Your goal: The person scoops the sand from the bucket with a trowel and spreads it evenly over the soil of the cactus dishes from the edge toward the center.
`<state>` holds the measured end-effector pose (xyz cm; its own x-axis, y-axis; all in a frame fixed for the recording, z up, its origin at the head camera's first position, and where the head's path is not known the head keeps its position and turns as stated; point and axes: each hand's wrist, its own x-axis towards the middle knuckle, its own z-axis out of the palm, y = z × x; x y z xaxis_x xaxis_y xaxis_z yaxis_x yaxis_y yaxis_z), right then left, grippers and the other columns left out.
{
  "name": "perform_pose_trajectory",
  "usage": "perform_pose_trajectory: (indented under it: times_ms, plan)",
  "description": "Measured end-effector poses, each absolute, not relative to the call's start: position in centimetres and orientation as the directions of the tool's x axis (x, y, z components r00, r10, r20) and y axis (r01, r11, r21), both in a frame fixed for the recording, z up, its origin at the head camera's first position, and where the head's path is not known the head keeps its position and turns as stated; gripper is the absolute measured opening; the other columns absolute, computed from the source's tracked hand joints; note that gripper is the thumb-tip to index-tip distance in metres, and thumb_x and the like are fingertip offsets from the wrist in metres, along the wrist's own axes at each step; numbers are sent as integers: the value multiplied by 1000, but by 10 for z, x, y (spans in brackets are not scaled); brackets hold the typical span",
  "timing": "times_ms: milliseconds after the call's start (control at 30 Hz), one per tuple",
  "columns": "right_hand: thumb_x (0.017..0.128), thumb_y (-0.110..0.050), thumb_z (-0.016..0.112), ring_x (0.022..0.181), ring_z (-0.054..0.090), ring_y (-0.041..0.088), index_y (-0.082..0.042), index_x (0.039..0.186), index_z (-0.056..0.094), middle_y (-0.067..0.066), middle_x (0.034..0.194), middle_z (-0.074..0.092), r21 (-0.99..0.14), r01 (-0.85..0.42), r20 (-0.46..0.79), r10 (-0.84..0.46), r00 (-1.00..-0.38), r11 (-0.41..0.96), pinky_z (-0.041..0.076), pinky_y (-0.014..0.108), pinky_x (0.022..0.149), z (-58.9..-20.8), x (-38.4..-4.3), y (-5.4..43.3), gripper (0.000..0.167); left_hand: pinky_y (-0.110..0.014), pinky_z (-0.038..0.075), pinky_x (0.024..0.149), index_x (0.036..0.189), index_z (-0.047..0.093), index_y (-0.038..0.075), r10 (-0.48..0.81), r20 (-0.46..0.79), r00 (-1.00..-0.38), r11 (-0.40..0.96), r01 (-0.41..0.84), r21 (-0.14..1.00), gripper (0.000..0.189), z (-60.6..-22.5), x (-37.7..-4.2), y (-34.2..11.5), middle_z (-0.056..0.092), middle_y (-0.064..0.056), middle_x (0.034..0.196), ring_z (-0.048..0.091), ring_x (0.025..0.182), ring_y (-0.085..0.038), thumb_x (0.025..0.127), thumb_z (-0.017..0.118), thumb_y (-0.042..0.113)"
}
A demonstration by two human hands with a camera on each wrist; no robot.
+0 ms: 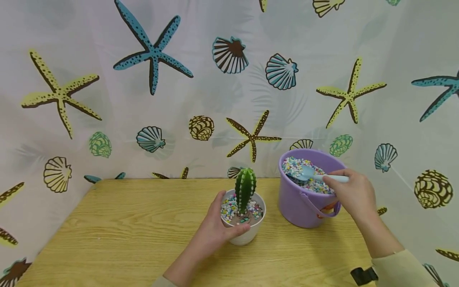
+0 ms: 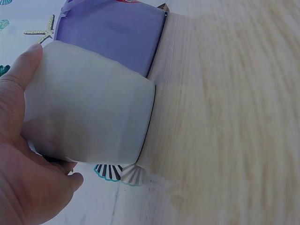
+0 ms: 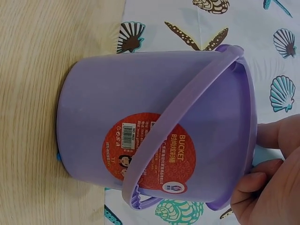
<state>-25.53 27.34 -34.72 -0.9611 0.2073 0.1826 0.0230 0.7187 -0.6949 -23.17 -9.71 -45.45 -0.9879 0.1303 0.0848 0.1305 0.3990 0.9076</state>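
Observation:
My left hand [image 1: 215, 223] holds a white pot [image 1: 247, 233] round its side, thumb in front and fingers along the far left. In the pot stands a green cactus [image 1: 245, 189], with colourful pebbles [image 1: 228, 209] over part of the brown soil. My right hand [image 1: 355, 193] grips the handle of a light blue toy shovel [image 1: 337, 178]. The shovel's blade lies among the pastel pebbles [image 1: 317, 185] inside a purple bucket [image 1: 299, 209]. In the right wrist view, the fingers are at the bucket's rim, and the bucket hides most of the shovel.
Pot and bucket stand side by side on a wooden table [image 1: 125, 223], the bucket to the right. The bucket's handle [image 3: 164, 126] hangs down its near side, across a red label [image 3: 140, 145]. A cloth [image 1: 201, 91] printed with starfish and shells hangs behind the table.

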Motion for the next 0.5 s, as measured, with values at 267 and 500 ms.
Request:
perform_pose_trajectory:
  times_ms: [267, 500]
  plan:
    - [104, -53, 74, 59, 52, 17, -4, 137, 73, 14, 100, 77, -729, 40, 165, 232, -959, 683, 40, 34, 48, -348, -253, 275, 59, -68, 37, 122, 176, 20, 15, 125, 75, -989, 407, 120, 905, 128, -455, -232, -97, 33, -20, 174, 42, 154, -45, 82, 98, 54]
    - [104, -52, 75, 67, 52, 17, -6, 137, 74, 13, 105, 72, -768, 63, 145, 269, -952, 638, 42, 33, 52, -349, -252, 275, 57, -69, 36, 123, 176, 20, 14, 128, 79, -989, 402, 125, 907, 128, -454, -232, -97, 34, -21, 173, 42, 154, -45, 82, 98, 52]
